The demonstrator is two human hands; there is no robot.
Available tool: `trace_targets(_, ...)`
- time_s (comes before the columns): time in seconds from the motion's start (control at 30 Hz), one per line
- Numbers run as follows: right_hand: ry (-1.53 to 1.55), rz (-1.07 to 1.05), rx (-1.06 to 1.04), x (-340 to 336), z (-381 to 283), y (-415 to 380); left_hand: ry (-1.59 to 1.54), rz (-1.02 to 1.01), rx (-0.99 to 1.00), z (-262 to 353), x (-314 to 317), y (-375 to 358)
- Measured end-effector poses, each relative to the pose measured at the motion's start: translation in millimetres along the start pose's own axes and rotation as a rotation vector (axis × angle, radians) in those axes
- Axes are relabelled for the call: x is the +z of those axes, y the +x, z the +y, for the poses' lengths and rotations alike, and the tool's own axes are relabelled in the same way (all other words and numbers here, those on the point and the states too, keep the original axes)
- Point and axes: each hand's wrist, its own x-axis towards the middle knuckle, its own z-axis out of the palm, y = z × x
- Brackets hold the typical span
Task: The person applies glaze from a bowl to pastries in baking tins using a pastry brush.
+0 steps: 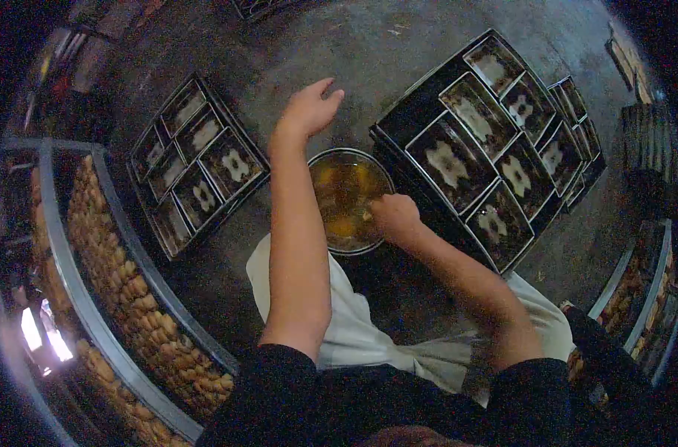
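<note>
Grey floor (212, 52), tins (444, 158) beside bowl (348, 151)

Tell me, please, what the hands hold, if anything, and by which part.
The left hand holds nothing visible. The right hand is curled at the right side of the bowl; whether it grips anything cannot be told.

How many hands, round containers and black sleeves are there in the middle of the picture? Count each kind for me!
Hands: 2 (left hand, right hand)
Round container: 1
Black sleeves: 2 (left sleeve, right sleeve)
Total: 5
</note>
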Motion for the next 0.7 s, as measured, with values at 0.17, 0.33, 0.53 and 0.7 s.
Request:
trace_targets(0.17, 0.033, 0.212, -0.211, -7, 31, -23, -0.016, -0.022, 0.016, 13, 8, 6)
trace_targets(0.33, -0.031, 0.146, -0.326, 18, 59, -59, 0.03, -0.024, 0.055, 24, 24, 17)
trace_targets(0.53, -0.005, 0.104, -0.254, 52, 72, -77, 0.009, -0.09, 0.038, 40, 39, 21)
trace_targets(0.7, 0.228, 0.304, -0.222, 2, 77, -100, -0.08, -0.01, 0.051, 43, 54, 32)
